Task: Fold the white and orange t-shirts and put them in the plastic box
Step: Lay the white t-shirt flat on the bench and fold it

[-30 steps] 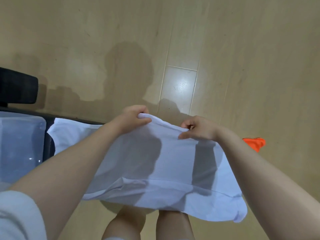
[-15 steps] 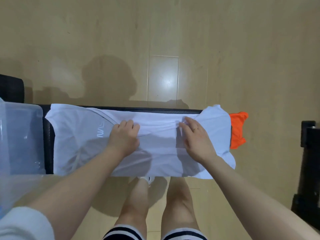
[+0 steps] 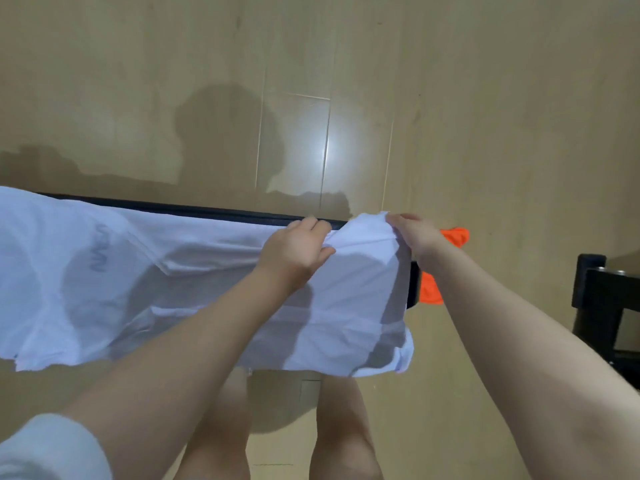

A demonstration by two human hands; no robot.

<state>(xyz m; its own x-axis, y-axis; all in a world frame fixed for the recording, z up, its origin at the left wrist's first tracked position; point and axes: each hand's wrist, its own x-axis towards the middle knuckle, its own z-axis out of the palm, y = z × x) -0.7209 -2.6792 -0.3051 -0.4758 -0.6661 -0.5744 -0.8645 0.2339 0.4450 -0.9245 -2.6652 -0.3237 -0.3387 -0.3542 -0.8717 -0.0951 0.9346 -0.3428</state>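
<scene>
Plainly the white t-shirt (image 3: pixel 173 289) is thin, limp cloth: it lies spread along a narrow black bench (image 3: pixel 214 212), sags over the near edge and wrinkles wherever it is touched, so it will weigh almost nothing, hold no shape of its own and slide readily on the bench's smooth top. Both hands are at its right end, at the far edge. The left hand (image 3: pixel 294 251) has its fingers curled down onto a bunched ridge of fabric with the thumb pressed against it, and the right hand (image 3: pixel 414 235) pinches the raised corner just beside it. Taking it at two points along one edge looks like the sound way (a single pinch would let the rest droop and twist). The orange t-shirt (image 3: pixel 431 289) lies partly hidden past the bench's right end, still crumpled. No plastic box shows in this view.
</scene>
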